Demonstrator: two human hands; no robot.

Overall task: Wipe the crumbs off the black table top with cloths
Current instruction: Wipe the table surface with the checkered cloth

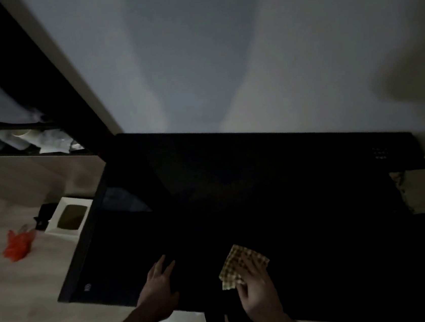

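Note:
The black table top (250, 196) fills the middle of the dim head view and stands against a pale wall. My right hand (257, 288) presses a yellow checked cloth (240, 263) flat on the table near its front edge, fingers spread over the cloth. My left hand (159, 288) rests flat on the table to the left of the cloth, fingers apart, holding nothing. The room is too dark to make out any crumbs on the surface.
On the pale floor to the left lie a white box with a window lid (68, 221) and an orange plastic bag (18, 245). A dark shelf with pale wrapped items (23, 141) stands at the far left. A light patch (415, 188) borders the table's right side.

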